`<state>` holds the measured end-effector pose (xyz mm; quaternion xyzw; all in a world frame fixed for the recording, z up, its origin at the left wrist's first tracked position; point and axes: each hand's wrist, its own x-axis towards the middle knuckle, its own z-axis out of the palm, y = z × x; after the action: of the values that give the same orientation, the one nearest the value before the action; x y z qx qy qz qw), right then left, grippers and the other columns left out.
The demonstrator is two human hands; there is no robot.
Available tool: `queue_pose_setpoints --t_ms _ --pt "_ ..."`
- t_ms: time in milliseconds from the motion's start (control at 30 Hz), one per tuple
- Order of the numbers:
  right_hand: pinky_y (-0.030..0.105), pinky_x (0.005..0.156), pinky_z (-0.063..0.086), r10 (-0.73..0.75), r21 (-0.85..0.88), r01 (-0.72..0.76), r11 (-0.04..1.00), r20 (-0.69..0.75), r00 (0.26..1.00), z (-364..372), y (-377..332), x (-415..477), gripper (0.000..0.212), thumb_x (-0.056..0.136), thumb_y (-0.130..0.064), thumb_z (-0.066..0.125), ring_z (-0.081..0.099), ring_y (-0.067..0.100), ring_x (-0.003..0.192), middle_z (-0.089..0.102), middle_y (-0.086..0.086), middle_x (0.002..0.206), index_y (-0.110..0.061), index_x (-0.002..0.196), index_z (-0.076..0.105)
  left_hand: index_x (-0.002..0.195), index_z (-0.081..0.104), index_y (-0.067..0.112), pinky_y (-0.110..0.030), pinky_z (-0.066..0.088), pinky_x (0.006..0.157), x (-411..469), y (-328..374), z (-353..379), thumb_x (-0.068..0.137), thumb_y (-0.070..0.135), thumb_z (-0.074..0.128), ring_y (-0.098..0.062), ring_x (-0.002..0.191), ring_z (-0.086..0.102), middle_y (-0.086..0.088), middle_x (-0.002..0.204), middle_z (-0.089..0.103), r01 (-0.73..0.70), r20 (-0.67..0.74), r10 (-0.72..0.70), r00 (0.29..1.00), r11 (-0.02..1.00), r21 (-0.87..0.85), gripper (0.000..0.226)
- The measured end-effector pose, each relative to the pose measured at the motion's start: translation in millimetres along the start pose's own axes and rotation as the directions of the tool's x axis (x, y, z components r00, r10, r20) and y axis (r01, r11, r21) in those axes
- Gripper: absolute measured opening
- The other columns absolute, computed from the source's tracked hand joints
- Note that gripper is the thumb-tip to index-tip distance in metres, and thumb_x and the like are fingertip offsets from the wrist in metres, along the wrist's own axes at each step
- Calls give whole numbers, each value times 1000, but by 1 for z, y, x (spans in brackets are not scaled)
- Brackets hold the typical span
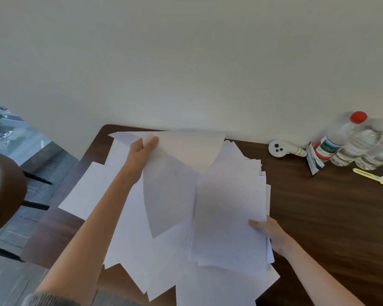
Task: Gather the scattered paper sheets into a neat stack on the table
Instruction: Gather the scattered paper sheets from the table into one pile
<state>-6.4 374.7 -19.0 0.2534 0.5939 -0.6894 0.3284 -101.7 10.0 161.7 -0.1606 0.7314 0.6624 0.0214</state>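
Note:
Several white paper sheets lie scattered and overlapping on the dark wooden table. My left hand pinches one sheet near its far edge and holds it lifted and curved above the others. On the right a rough stack of sheets has its edges fanned out. My right hand grips that stack at its right edge, thumb on top and fingers hidden beneath.
At the table's back right stand clear water bottles, one with a red cap. Beside them lie a white controller, a small packet and a yellow cutter. A chair stands left of the table. A wall runs behind.

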Motion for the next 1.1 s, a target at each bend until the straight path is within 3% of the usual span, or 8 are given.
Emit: queue_pose_setpoints --t_ms 133,300,367,500,700,867,1000,1100 --pt "42 81 53 25 -7 -25 1000 -33 999 1 -4 -2 37 87 -10 69 66 34 103 71 14 110 -4 123 62 94 59 1 -32 48 71 -9 36 -11 95 38 60 -20 73 60 -11 82 58 -78 92 73 993 995 58 37" --pt "44 101 44 51 119 -53 991 23 998 3 -11 -13 37 98 -34 52 62 29 114 70 10 119 -11 123 64 100 68 6 -32 58 78 -19 80 -14 97 26 55 -21 86 70 -10 97 71 -127 204 127 971 992 -15 23" --pt "44 101 44 37 159 -48 986 68 997 3 -16 -17 43 102 -41 40 62 28 116 68 8 122 -14 126 62 102 68 6 -34 58 82 -19 88 -13 96 25 56 -21 90 71 -11 101 71 -106 250 113 962 994 -41 24" --pt "41 88 50 3 204 -17 979 68 998 4 -21 -22 55 102 -50 27 65 29 110 69 11 119 -15 125 62 102 70 5 -33 57 82 -9 67 -3 93 28 60 -22 90 71 -12 103 72 12 328 -19 945 1000 23 26" --pt "43 98 45 137 299 -165 940 113 984 -11 -13 -9 81 92 -72 17 55 36 123 62 17 129 -14 131 58 92 69 8 -24 55 63 15 -16 26 96 26 59 -17 73 68 -5 85 70 221 399 -282 873 956 192 21" --pt "43 103 43 142 338 -162 927 83 986 -12 -10 3 82 90 -74 21 57 35 122 63 17 129 -12 129 60 108 69 2 -31 59 75 34 -80 45 95 24 60 -19 82 71 -10 98 72 352 440 -469 766 878 323 26" --pt "43 95 48 68 315 -91 945 82 994 -10 -13 7 57 98 -56 34 60 33 118 66 12 125 -15 128 60 108 66 -2 -31 60 76 38 -103 49 97 17 57 -19 81 72 -12 99 72 410 479 -533 698 845 343 24" --pt "48 101 46 62 242 -70 968 41 997 -8 -11 14 45 94 -45 54 63 32 114 67 11 123 -16 127 61 106 67 4 -29 59 76 40 -113 48 98 17 55 -17 83 73 -6 97 74 435 491 -567 661 823 365 19"
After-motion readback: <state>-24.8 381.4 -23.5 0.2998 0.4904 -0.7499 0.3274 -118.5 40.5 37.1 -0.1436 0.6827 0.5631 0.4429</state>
